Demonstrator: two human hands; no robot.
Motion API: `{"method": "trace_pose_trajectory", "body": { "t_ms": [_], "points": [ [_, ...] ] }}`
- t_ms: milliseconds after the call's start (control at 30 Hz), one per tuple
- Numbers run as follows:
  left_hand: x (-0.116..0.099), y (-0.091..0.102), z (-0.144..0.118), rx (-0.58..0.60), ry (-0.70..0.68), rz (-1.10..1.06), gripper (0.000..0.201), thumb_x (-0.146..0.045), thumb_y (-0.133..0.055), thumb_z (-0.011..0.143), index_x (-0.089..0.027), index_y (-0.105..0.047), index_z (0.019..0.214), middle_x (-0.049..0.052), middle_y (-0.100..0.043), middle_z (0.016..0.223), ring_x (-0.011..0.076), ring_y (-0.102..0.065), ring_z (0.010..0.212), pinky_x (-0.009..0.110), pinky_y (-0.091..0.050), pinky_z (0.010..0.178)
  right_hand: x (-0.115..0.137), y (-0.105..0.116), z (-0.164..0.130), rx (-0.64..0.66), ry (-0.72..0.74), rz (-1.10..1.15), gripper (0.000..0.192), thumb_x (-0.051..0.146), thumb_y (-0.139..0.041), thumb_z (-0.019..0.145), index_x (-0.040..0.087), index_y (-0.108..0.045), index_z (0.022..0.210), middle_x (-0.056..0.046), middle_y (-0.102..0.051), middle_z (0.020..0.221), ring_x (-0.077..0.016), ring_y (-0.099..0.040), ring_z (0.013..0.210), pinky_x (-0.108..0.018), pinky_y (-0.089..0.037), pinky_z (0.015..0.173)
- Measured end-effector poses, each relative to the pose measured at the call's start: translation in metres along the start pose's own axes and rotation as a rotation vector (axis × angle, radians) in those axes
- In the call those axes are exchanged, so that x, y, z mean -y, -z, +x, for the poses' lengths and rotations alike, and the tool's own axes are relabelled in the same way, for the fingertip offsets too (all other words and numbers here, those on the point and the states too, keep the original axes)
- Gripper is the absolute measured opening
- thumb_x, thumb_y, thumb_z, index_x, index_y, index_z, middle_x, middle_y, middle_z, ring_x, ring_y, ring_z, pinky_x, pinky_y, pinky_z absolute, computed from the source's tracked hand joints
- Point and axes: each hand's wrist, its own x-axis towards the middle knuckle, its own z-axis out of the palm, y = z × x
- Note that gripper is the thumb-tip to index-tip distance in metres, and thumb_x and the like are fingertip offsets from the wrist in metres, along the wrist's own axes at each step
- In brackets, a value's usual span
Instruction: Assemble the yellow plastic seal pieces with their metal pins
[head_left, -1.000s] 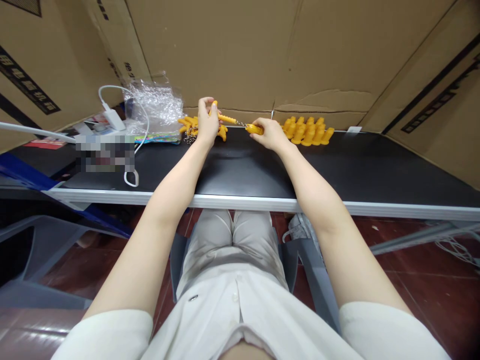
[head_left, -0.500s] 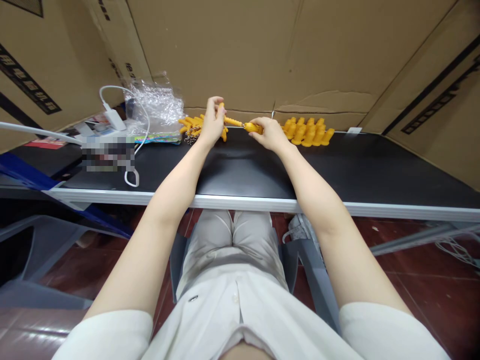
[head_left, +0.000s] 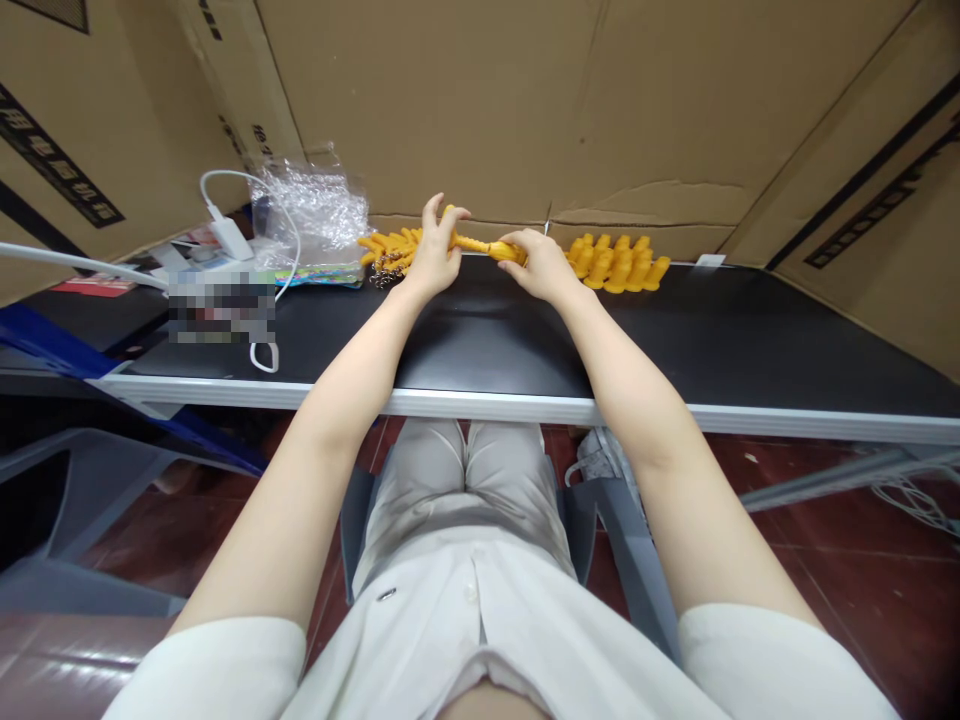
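Observation:
My left hand [head_left: 437, 250] has its fingers bent round the far end of a ridged orange stick [head_left: 472, 244]. Around a rounded, hollow-looking orange piece [head_left: 505, 250], my right hand [head_left: 544, 264] is closed. Stick and piece meet end to end in line between the hands; whether one is inside the other is too small to tell. Left of my left hand lies a pile of orange pieces [head_left: 394, 243] with metal key rings and chains [head_left: 388, 267]. Just beyond my right hand, several orange bottle-shaped pieces [head_left: 619, 266] stand upright in rows.
Crumpled clear plastic bags [head_left: 311, 210] lie on colourful flat packs at the back left. Beside them are a white charger [head_left: 229, 235] with its cable and a blurred item. Cardboard walls [head_left: 465, 100] enclose the black table [head_left: 750, 335] at the back and sides.
My left hand has shifted slightly right, toward my right hand, and its fingers are more spread. The gap between stick and rounded piece has closed. My right hand has barely moved.

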Motion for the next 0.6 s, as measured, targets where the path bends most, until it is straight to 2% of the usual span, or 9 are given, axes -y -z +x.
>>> {"method": "trace_pose_trajectory", "body": {
  "t_ms": [133, 200, 400, 500, 600],
  "points": [
    [-0.004, 0.008, -0.005, 0.064, 0.035, 0.068, 0.058, -0.021, -0.048, 0.096, -0.025, -0.058, 0.153, 0.014, -0.068, 0.153, 0.0283, -0.06, 0.148, 0.044, -0.042, 0.129, 0.001, 0.001, -0.001, -0.014, 0.001, -0.002, 0.045, 0.033, -0.065, 0.098, 0.02, -0.072, 0.14, -0.017, -0.072, 0.142, -0.0393, -0.064, 0.136, -0.058, -0.047, 0.122],
    [-0.005, 0.011, -0.006, 0.097, 0.055, 0.116, 0.053, -0.026, -0.05, 0.096, -0.025, -0.061, 0.149, 0.012, -0.076, 0.14, 0.0308, -0.068, 0.137, 0.044, -0.048, 0.121, 0.0, 0.001, -0.001, -0.017, -0.005, -0.002, 0.048, 0.036, -0.066, 0.097, 0.02, -0.072, 0.142, -0.017, -0.071, 0.142, -0.0403, -0.064, 0.136, -0.059, -0.047, 0.121],
    [-0.007, 0.015, -0.007, 0.139, 0.05, 0.132, 0.049, -0.028, -0.053, 0.093, -0.024, -0.064, 0.141, 0.008, -0.08, 0.125, 0.0279, -0.072, 0.124, 0.037, -0.051, 0.112, -0.002, 0.0, -0.001, 0.029, -0.016, 0.065, 0.051, 0.049, -0.07, 0.098, 0.023, -0.073, 0.141, -0.016, -0.07, 0.142, -0.0369, -0.064, 0.137, -0.055, -0.047, 0.123],
    [-0.008, 0.016, -0.007, 0.135, 0.056, 0.129, 0.049, -0.027, -0.054, 0.093, -0.023, -0.064, 0.14, 0.01, -0.08, 0.126, 0.0296, -0.072, 0.123, 0.039, -0.051, 0.111, -0.001, 0.0, 0.001, 0.028, -0.056, 0.157, 0.053, 0.054, -0.075, 0.095, 0.022, -0.074, 0.138, -0.015, -0.071, 0.143, -0.0338, -0.066, 0.135, -0.05, -0.05, 0.121],
    [-0.008, 0.016, -0.007, 0.131, 0.085, 0.14, 0.05, -0.025, -0.056, 0.092, -0.024, -0.063, 0.141, 0.012, -0.079, 0.127, 0.0315, -0.072, 0.124, 0.042, -0.051, 0.111, -0.003, 0.0, 0.003, -0.006, -0.131, 0.246, 0.059, 0.053, -0.084, 0.087, 0.02, -0.072, 0.135, -0.015, -0.074, 0.136, -0.0318, -0.072, 0.124, -0.047, -0.057, 0.113]
  ]
}}
